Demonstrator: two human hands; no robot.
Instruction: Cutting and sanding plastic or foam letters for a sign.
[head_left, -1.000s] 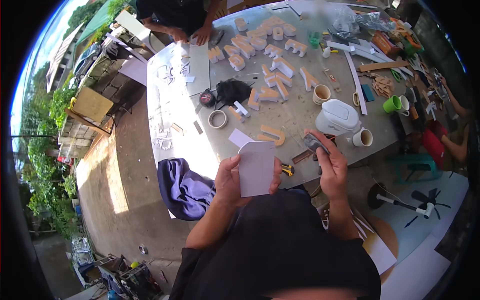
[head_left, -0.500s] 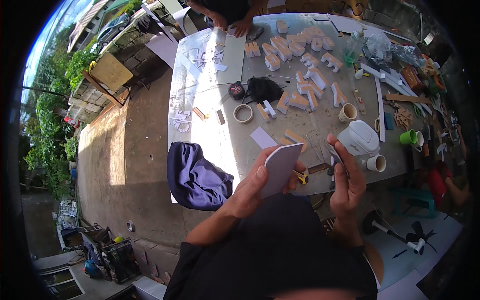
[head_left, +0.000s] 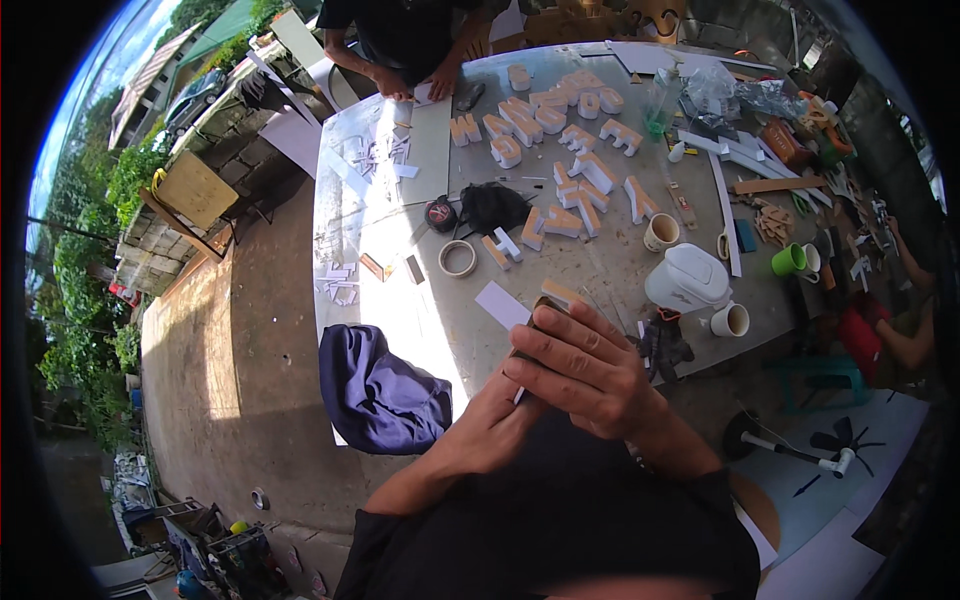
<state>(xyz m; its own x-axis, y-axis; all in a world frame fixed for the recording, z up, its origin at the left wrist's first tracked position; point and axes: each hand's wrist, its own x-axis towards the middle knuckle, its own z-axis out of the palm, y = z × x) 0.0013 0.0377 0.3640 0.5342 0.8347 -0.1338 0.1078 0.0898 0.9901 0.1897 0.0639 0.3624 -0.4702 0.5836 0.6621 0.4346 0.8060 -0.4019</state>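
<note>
Left hand grips mostly hidden white piece, likely bracing it; right hand flat-fingered over dark pad, can't tell if gripping; both by table's near edge.

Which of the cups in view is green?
The bright green cylindrical cup, right of the white lidded plastic container; its colour sets it apart from the other cups, outwardly whitish or cream.

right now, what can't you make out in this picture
In the head view:
white panel: only a sliver shows between left hand and right hand
tan piece: partly hidden by the right hand
co-worker: head cut off by upper edge
white scraps: too small to tell apart
</note>
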